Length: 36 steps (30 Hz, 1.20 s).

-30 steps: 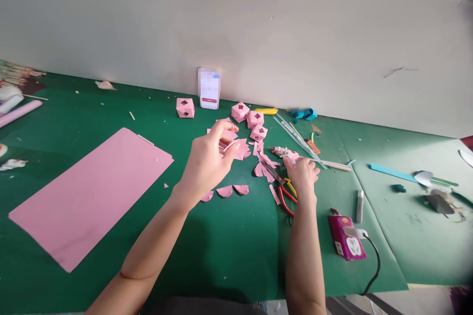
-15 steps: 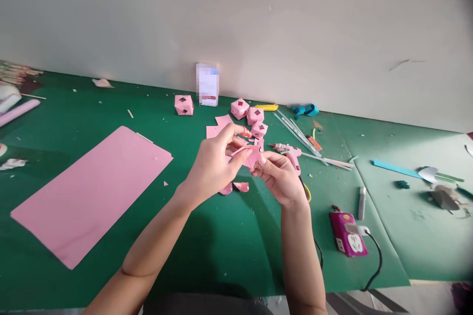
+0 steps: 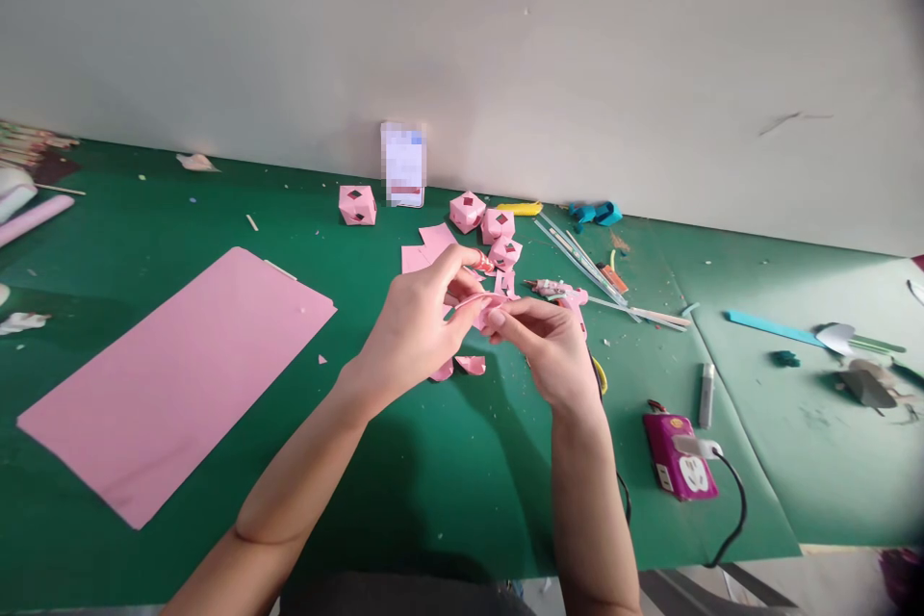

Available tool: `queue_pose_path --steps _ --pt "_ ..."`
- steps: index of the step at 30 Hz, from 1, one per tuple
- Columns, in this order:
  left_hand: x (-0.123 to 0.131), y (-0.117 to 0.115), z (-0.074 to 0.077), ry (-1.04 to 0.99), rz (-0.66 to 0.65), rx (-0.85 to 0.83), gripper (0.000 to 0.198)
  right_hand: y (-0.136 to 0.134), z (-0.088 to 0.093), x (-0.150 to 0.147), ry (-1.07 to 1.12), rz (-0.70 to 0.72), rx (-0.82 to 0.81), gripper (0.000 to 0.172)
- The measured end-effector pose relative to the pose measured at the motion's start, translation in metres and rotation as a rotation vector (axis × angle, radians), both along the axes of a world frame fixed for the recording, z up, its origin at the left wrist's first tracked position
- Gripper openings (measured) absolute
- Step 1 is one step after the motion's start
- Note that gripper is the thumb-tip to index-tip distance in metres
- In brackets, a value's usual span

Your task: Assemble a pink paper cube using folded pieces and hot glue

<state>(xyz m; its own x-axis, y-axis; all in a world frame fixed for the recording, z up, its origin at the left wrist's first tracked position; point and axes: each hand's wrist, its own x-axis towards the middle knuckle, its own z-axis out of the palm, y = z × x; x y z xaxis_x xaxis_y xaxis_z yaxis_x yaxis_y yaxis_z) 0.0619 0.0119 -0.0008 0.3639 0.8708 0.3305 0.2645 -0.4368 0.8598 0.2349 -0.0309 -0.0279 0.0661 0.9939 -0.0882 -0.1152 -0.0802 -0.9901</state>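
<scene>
Pink paper piece [image 3: 482, 301] held in the air between both hands, over the mat.
Left hand [image 3: 413, 327] and right hand [image 3: 554, 354] pinch it tight at the fingertips. Fingers hide most of it, shape unclear. Green mat [image 3: 433, 462], white wall [image 3: 577, 67], pink sheet [image 3: 173, 375] at left. Less of the piece shows than 0.5 s ago.

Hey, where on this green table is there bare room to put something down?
Bare patches: the paler mat right of the power strip, below the teal strip; the back-left strip between the pink sheet and the wall. Crowded: around the left hand and right hand, which pinch a pink paper piece, with paper cubes, scraps and the glue gun close by.
</scene>
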Motion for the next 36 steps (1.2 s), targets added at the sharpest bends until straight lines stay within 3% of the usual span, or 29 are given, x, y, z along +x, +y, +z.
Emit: queue_pose_path --steps 10,18,22,27,30,33,36 --pt "0.004 -0.004 0.0 0.063 -0.012 -0.006 0.026 0.001 -0.004 -0.002 0.011 -0.009 0.039 0.019" --pt "0.001 -0.001 0.001 0.05 -0.03 -0.117 0.04 0.006 -0.013 0.001 0.022 -0.182 0.05 0.023" --pt "0.002 0.0 0.0 0.016 -0.003 -0.133 0.036 0.01 -0.014 -0.002 0.018 -0.202 0.026 0.026" --pt "0.003 0.002 -0.004 0.134 0.125 -0.1 0.039 0.008 -0.013 -0.005 -0.13 -0.049 -0.038 0.029" --pt "0.004 0.003 -0.007 0.213 0.134 -0.071 0.042 0.006 -0.013 -0.006 -0.223 -0.012 -0.014 0.03" --pt "0.003 0.004 -0.007 0.221 0.082 -0.075 0.04 0.004 -0.013 -0.005 -0.316 -0.04 0.057 0.027" --pt "-0.005 0.006 -0.004 0.132 0.011 -0.136 0.043 0.005 -0.014 0.005 -0.408 -0.193 0.151 0.023"
